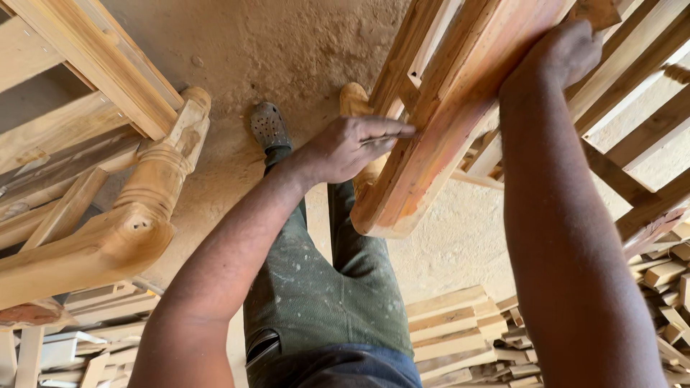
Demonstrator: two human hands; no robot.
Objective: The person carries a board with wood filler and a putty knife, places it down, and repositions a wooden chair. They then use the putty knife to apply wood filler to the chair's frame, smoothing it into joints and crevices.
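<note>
Looking straight down from head height, a person stands on a dusty floor with both bare arms stretched forward onto a wooden furniture frame (445, 115) that leans tilted in front of them. The left hand (352, 147) lies with its fingers flat and extended, pressed against the near edge of the frame's reddish curved rail, apparently steadying the piece; it is not closed round anything. The right hand (564, 54), further up and beyond the left, curls over the top of the same rail, fingers folded on the wood, which seems to keep the tilted frame from slipping. Whether it also holds something small under the palm cannot be told.

Just below the left hand, the rail's rounded end hangs free above the floor, and a turned leg tip (353, 100) shows just beyond the knuckles. Beneath the left wrist are the person's green, paint-speckled trousers (323, 287) and one dark perforated clog (269, 128).

Well to the left of the left forearm stands a second frame of pale wood with a turned post (162, 172). Below the right forearm, close to the body, lies a stack of short cut wood blocks (456, 330); more offcuts (668, 287) lie on the far side of the right arm, and flat pale pieces (86, 345) sit under the left elbow.

No packages, labels or signs are visible anywhere near the hands.
</note>
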